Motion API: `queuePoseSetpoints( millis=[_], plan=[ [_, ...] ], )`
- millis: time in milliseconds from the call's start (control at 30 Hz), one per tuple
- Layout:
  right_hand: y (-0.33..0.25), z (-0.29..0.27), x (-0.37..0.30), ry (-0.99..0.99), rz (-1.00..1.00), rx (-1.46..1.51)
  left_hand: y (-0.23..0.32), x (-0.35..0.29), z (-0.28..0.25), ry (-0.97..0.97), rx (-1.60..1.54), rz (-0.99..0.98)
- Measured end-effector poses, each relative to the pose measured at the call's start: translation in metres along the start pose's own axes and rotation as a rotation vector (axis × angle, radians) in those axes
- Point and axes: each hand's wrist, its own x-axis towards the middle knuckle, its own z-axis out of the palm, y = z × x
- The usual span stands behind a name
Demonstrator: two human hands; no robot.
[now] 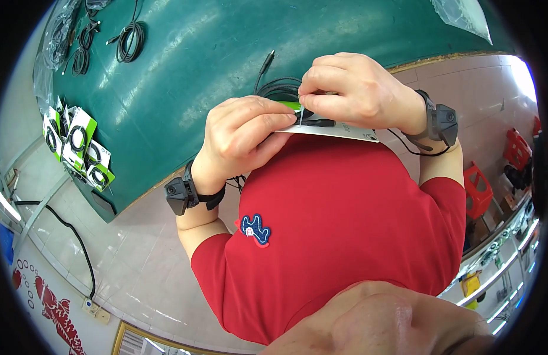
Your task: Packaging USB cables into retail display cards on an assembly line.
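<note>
Between my hands, close to the front edge of the table, is a white and green packaging card [356, 134] with a coiled black cable [280, 89] against it. My left hand [241, 130] is closed on the card's left end, its thumb underneath and fingertips on top. A thin, pale strip [301, 115], which looks like a cable tie, stands up from the card beside the black cable. My right hand [359, 89] pinches the strip's upper end between thumb and forefinger. One black plug [267, 61] sticks out beyond the coil. My right fingers hide part of the coil.
Carded cables [78, 142] lie piled at the table's left corner. Loose coiled cables [131, 42] and clear plastic bags [58, 38] sit at the far left of the green table [191, 71]. Another clear bag [463, 18] is at far right. Red stools [478, 189] stand on the floor.
</note>
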Motion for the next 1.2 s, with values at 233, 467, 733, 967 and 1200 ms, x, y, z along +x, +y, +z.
queuePoseSetpoints(
  millis=[233, 467, 733, 967, 1200],
  plan=[
    [0.0000, 0.0010, 0.0013, -0.005, -0.012, -0.023, -0.0011, 0.0000, -0.0005, -0.011, -0.001, -0.005],
    [0.0027, 0.0000, 0.0008, -0.008, -0.020, -0.006, -0.0049, 0.0013, 0.0019, 0.029, 0.023, 0.022],
    [0.0025, 0.0027, -0.0009, -0.006, 0.009, 0.045, -0.0009, -0.0021, 0.0005, 0.011, 0.018, 0.024],
    [0.0024, 0.0053, -0.0010, 0.005, -0.027, 0.018, -0.0042, -0.0010, 0.0034, 0.038, 0.025, 0.056],
    [0.0031, 0.0053, 0.0018, 0.019, -0.073, 0.044, -0.0043, 0.0000, 0.0024, 0.029, 0.025, 0.043]
  ],
)
